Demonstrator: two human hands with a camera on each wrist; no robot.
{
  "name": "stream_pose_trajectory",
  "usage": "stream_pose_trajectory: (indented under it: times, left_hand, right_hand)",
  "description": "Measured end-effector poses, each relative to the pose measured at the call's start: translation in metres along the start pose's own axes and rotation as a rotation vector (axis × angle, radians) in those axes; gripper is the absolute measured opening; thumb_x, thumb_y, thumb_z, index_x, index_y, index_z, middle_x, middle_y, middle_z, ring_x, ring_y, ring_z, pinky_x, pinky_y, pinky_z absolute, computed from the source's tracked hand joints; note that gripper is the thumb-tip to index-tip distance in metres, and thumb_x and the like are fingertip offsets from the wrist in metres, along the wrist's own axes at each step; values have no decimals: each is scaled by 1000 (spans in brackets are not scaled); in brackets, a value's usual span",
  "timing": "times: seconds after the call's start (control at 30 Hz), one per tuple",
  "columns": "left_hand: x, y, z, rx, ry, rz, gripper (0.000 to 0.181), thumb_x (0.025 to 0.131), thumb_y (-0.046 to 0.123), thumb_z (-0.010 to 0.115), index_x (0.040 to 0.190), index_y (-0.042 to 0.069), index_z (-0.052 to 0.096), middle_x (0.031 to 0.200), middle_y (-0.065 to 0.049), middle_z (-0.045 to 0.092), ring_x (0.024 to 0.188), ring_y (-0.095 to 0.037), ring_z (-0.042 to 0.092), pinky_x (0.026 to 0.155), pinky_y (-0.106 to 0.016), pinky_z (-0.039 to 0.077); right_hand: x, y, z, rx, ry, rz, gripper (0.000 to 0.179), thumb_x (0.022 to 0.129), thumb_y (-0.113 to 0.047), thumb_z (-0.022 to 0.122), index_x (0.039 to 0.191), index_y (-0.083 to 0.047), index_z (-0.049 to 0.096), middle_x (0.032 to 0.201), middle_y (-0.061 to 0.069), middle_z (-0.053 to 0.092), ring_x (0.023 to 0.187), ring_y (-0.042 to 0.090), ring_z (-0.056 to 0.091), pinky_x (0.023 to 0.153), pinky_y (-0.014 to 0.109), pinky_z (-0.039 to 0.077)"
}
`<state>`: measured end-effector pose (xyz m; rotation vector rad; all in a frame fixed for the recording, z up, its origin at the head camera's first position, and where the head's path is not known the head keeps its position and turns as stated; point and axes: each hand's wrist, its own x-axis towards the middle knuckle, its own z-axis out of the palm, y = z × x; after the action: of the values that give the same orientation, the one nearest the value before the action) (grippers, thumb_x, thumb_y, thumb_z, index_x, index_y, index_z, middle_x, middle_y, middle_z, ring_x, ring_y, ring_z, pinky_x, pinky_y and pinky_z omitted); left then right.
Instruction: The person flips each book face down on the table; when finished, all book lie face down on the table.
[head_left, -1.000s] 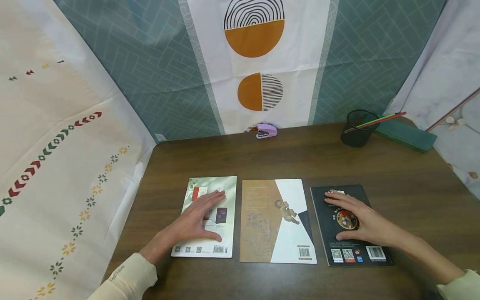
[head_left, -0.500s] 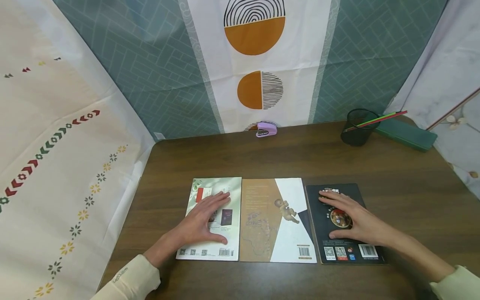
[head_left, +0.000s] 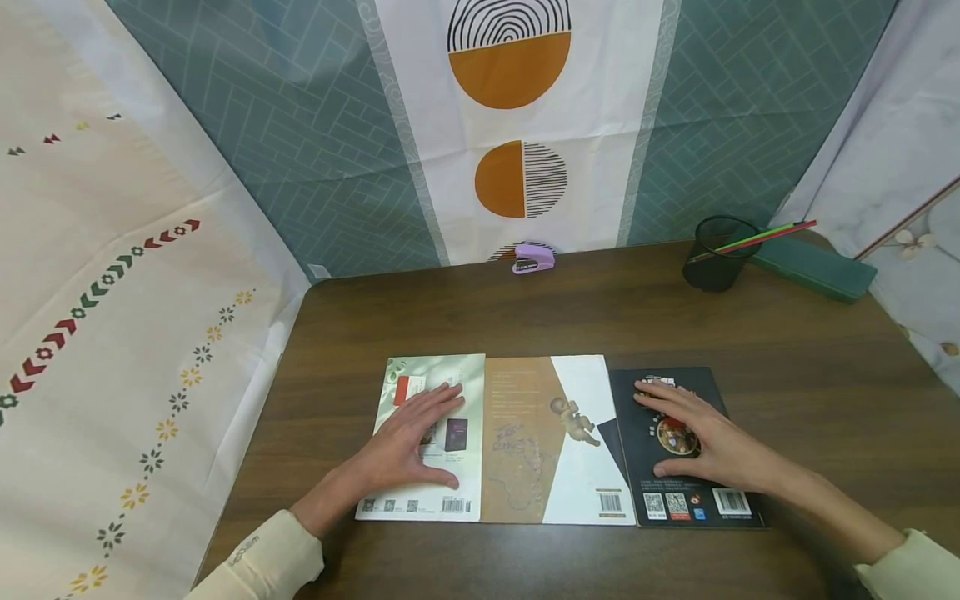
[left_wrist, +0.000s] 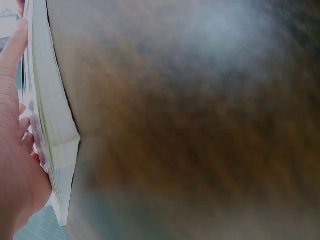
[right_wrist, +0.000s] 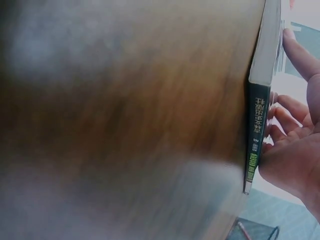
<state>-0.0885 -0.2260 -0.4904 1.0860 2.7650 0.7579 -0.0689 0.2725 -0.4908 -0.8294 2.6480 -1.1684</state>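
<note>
Three books lie side by side on the table in the head view. My left hand [head_left: 401, 446] rests with spread fingers on the pale green and white book [head_left: 456, 435]. On the black book [head_left: 667, 492], at the right, my right hand [head_left: 708, 437] lies the same way. Between them is a tan and white book [head_left: 555, 442] with a baby figure on its cover; its sides appear to touch both neighbours. The left wrist view shows the pale book's page edges [left_wrist: 59, 115] beside my palm. In the right wrist view, the black book's lettered spine [right_wrist: 256, 120] faces the camera.
Along the back of the brown table [head_left: 465, 312] sits a purple stapler [head_left: 533, 258]. A black mesh pen cup [head_left: 712, 265] with pencils stands at the back right, next to a green box [head_left: 817, 268]. Patterned cloths hang behind and at the sides.
Both hands have moved inward, sliding the pale book right and the black book left against the middle book. The gaps between the books have closed. The middle book has hardly moved.
</note>
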Motion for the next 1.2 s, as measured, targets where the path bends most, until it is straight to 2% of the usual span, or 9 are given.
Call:
stream_pose_trajectory:
  times: [0.2,0.3,0.4,0.43,0.5,0.73,1.07,1.2]
  left_hand:
    - [2,2,1,-2,2,2,120,69,71,90,163,14,43,173,-1,32,160,-26,25,126,-53,24]
    - [3,3,2,-5,-6,-13,119,70,71,89,164,14,42,173,0,31,161,-25,23,127,-51,22]
    - [5,4,3,-2,-19,-36,118,72,73,87,164,16,41,174,3,29,161,-23,21,128,-50,21]
    - [5,4,3,-2,-26,-46,118,72,74,86,165,17,40,174,4,28,162,-22,20,128,-50,20]
    - [7,4,3,2,-32,-56,118,73,75,84,165,17,39,175,5,27,162,-21,19,129,-49,19]
    - [15,2,2,9,-27,-55,118,72,72,87,164,15,41,174,3,28,162,-23,21,128,-51,20]
    - [28,-3,0,27,-27,-77,117,72,72,87,164,17,42,174,4,29,162,-19,19,128,-52,21]
    - [32,-4,-1,27,-30,-87,117,71,72,88,164,17,42,174,5,28,162,-19,19,128,-52,22]
  right_hand:
    - [0,0,-1,-12,3,-1,94,80,-40,94,158,-15,50,166,16,39,149,58,28,122,71,18]
    - [0,3,-3,-28,5,-14,94,79,-40,94,158,-14,50,165,17,39,149,57,29,130,49,12]
    - [2,5,-5,-47,15,-46,94,79,-39,95,157,-13,51,165,17,41,147,57,32,126,22,5]
    - [3,7,-6,-51,17,-59,93,79,-39,95,157,-13,51,164,17,41,147,56,33,123,16,3]
    - [5,9,-7,-57,20,-77,93,78,-39,95,156,-12,52,164,18,42,147,55,34,121,12,2]
    - [14,16,-12,-60,28,-124,91,78,-37,95,154,-9,54,163,17,44,153,42,34,121,12,4]
    - [27,24,-22,-48,0,-94,92,79,-38,95,155,-9,53,164,19,42,150,54,32,124,17,5]
    - [30,26,-25,-34,-7,-80,91,80,-37,94,155,-10,52,165,19,41,151,55,29,128,27,7]
